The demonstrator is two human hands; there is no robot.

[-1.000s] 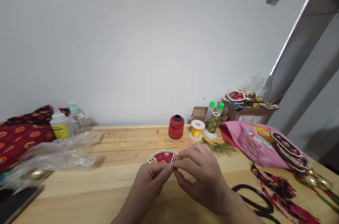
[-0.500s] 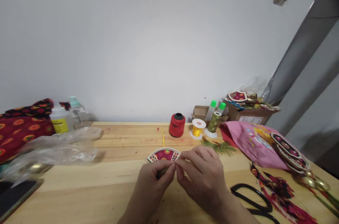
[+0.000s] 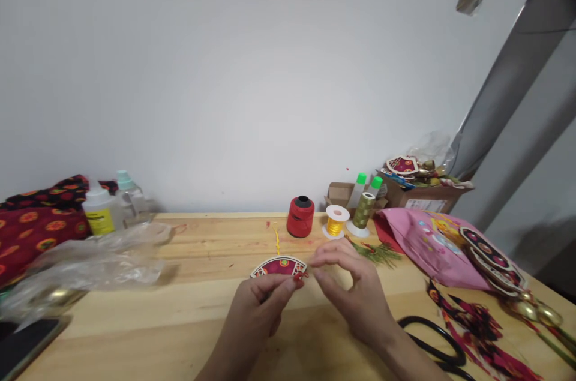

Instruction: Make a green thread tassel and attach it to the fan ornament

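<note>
My left hand (image 3: 256, 309) pinches a small looped red cord (image 3: 299, 277) between thumb and index finger. Just right of it is my right hand (image 3: 353, 291), its thumb and index finger parted, and I make out nothing between them. Behind the left fingers lies a fan-shaped ornament (image 3: 279, 265) with a pale rim and dark red patterned cloth, its lower part hidden by that hand. From its top a yellow braided cord (image 3: 277, 240) runs back across the wooden table.
Thread spools stand at the back: red (image 3: 300, 217), yellow (image 3: 335, 224) and olive (image 3: 363, 213). To the right are black-handled scissors (image 3: 438, 333), cloth scraps (image 3: 477, 324), a pink bag (image 3: 423, 243) and a filled box (image 3: 423, 195). Bottles (image 3: 102, 213), plastic wrapping (image 3: 112, 261) and a phone (image 3: 27, 342) sit left.
My hands were together at the fingertips; the right fingers have now drawn apart from the left and opened. The red cord in my left fingers has come into sight.
</note>
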